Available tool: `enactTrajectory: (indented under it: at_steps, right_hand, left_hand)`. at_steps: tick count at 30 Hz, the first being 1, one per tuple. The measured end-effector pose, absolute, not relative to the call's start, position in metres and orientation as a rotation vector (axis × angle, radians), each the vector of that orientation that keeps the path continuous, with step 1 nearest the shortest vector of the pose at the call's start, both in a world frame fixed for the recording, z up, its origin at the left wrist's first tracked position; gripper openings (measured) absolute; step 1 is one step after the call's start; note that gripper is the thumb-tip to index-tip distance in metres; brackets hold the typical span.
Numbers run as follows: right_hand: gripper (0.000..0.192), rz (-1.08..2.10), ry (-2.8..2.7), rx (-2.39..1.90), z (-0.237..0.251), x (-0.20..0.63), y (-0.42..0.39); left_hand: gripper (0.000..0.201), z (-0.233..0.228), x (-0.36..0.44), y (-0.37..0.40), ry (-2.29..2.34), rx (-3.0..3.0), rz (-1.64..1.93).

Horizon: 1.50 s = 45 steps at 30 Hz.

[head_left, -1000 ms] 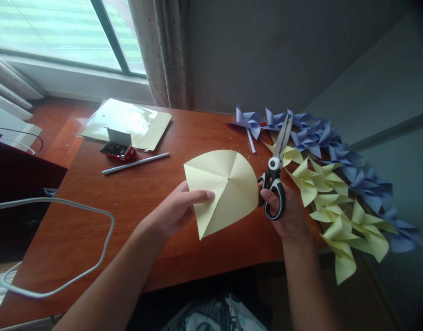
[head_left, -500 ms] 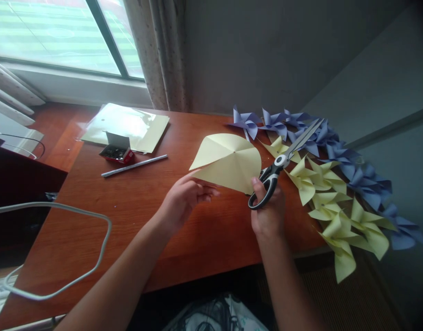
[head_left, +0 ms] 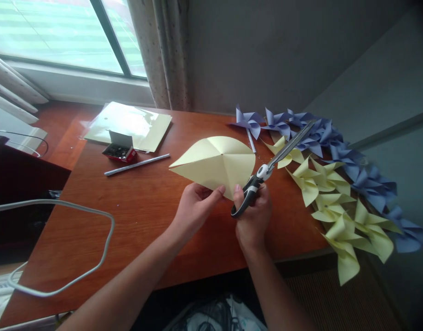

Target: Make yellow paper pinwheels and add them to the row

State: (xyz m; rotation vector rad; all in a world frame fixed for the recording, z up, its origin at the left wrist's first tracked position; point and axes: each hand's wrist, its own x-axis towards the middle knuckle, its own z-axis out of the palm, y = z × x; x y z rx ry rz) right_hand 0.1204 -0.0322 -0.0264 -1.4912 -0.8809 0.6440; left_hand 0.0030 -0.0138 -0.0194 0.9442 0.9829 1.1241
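While we look down over the wooden desk (head_left: 139, 216), our left hand (head_left: 194, 209) pinches the near edge of a pale yellow paper sheet (head_left: 214, 163), creased in lines that meet at its middle and lifted just off the desktop near the centre of the scene. Our right hand (head_left: 253, 216) is wrapped around the black and grey handles of the scissors (head_left: 266, 171), its thumb touching the same near edge of the sheet; the blades lie together and point to the far right, over the heap of finished pinwheels. We judge the step in hand to be turning and lining up the sheet between cuts along its creases, since the blades are not on the paper. The next move, as we see it, calls for a firm pinch by the left fingers, the blades opened and brought to a corner, and a cut stopping short of the centre mark. Yellow pinwheels (head_left: 335, 207) and blue pinwheels (head_left: 318, 133) lie in rows along the right edge of the desk. Far left sit a small red box (head_left: 119, 151) with its flap up, dark bits inside, a thin white stick (head_left: 137, 164) just beside it, and a clear packet of paper (head_left: 128, 124). A white cable (head_left: 60, 248) loops at the near left. We can read no brand, label or writing anywhere.
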Motion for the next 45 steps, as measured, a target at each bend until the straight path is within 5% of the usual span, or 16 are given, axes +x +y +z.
enactTrajectory:
  at_steps: [18,45]
  right_hand:
    - [0.043,1.592,-1.257,-1.508,-0.016,0.188,-0.106]
    - [0.049,1.817,-1.018,-1.353,-0.008,0.165,-0.091]
  left_hand:
    - [0.021,-0.010,-0.019,-0.010,1.165,0.956,1.347]
    - [0.018,-0.005,-0.015,-0.011,1.174,1.075,1.226]
